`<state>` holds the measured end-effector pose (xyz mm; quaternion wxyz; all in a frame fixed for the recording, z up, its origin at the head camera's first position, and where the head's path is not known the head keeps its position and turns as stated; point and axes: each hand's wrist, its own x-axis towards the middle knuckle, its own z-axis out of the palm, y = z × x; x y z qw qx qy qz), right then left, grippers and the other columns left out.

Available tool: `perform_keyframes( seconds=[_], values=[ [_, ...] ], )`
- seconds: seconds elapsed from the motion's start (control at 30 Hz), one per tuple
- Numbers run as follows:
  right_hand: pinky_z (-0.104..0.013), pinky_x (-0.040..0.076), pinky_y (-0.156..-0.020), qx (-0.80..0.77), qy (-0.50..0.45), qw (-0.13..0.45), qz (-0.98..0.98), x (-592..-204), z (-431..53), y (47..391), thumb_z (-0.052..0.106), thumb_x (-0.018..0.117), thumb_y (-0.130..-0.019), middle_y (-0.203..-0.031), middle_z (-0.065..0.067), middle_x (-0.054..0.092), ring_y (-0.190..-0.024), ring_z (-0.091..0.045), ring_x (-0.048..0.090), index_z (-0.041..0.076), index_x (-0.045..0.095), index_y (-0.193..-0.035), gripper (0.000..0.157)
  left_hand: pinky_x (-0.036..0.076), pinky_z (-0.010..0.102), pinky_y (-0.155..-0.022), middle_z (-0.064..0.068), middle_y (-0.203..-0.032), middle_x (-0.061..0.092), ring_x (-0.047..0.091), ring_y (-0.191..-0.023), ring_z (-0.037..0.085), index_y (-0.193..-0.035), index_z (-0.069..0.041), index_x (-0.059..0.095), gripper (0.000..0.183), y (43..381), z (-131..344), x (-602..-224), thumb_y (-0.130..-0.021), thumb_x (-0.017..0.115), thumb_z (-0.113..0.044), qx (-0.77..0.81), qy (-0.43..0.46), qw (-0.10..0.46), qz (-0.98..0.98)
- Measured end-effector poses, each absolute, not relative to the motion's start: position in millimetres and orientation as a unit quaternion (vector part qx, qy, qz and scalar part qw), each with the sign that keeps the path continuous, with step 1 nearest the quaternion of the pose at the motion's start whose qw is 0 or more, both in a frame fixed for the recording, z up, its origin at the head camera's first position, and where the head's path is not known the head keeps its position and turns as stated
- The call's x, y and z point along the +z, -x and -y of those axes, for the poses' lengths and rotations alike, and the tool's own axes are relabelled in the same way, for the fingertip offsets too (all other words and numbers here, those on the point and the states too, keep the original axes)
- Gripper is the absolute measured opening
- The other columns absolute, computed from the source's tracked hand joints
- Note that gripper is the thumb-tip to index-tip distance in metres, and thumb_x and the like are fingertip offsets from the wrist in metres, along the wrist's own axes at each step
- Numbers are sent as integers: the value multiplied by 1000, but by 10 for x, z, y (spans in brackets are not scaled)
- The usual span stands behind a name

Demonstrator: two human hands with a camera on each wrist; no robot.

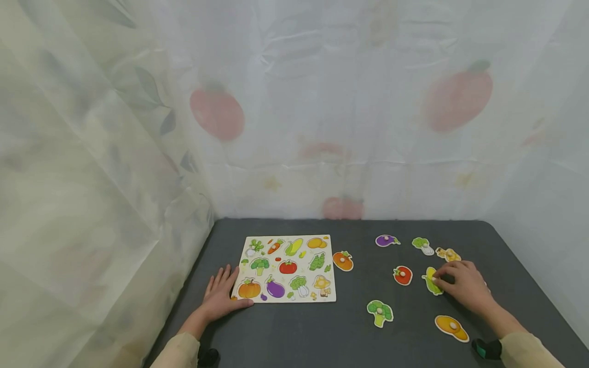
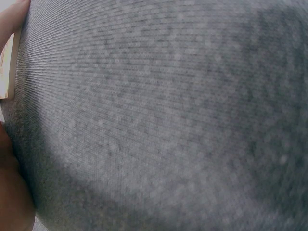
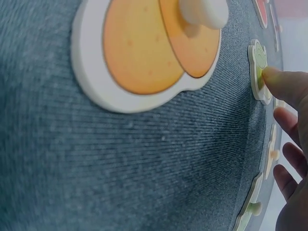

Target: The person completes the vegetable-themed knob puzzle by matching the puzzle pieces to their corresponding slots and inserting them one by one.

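Observation:
A white vegetable puzzle board (image 1: 287, 295) lies on the dark table, left of the middle. My left hand (image 1: 221, 299) rests at its lower left corner, fingers spread and thumb along the near edge. In the left wrist view only parts of that hand (image 2: 14, 192) show beside grey cloth. On the right, my right hand (image 1: 467, 286) pinches the small knob of a yellow-green corn piece (image 1: 431, 287) between thumb and finger. The right wrist view shows the thumb at the knob of this corn piece (image 3: 254, 72), which lies flat on the table.
Around the right hand lie a tomato piece (image 1: 399, 277), a mushroom piece (image 1: 454, 255), a bok choy piece (image 1: 420, 242), an eggplant piece (image 1: 382, 241), a broccoli piece (image 1: 374, 307) and a potato piece (image 1: 444, 322). A pumpkin piece (image 1: 339, 263) sits by the board's right edge.

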<state>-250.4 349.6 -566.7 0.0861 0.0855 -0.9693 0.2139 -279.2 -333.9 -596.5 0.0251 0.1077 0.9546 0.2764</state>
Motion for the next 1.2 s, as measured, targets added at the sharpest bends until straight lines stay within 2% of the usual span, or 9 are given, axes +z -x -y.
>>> perform_keyframes(
  seconds=[0.23,0.73,0.93,1.07,1.2],
  values=[
    [-74,32,-90,217,-75,75,970,-5645,-3499,2483,29,82,-87,-111,-18,67,-114,-53,43,19,78,-91,12,-6,69,-117,32,-165,12,2,-151,51,-162,-3,24,121,2786,3325,-5946,-75,80,-66,269,-106,29,-957],
    [-73,34,-89,215,-77,86,970,-5659,-3494,2469,30,81,-87,-108,-16,69,-112,-51,46,18,79,-91,13,-5,65,-119,25,-168,10,0,-154,46,-164,-8,21,126,2825,3358,-6050,-73,73,-78,248,-98,35,-963],
    [-72,35,-90,204,-83,95,971,-5654,-3473,2471,28,82,-87,-107,-15,70,-112,-50,47,18,79,-91,11,-6,66,-118,28,-167,11,1,-153,48,-164,-6,23,124,2830,3362,-6050,-74,76,-74,261,-103,30,-959],
    [-73,35,-89,198,-84,94,972,-5641,-3457,2474,29,82,-88,-107,-15,69,-111,-50,47,18,79,-91,12,-5,65,-118,25,-168,10,0,-153,47,-164,-7,22,126,2829,3366,-6040,-73,75,-76,253,-95,36,-962],
    [-71,35,-90,201,-85,115,969,-5637,-3439,2508,28,83,-87,-107,-16,69,-112,-50,46,18,78,-91,12,-4,65,-119,26,-168,10,0,-153,47,-164,-7,22,126,2819,3358,-6004,-73,76,-74,252,-92,40,-962]
  ],
)
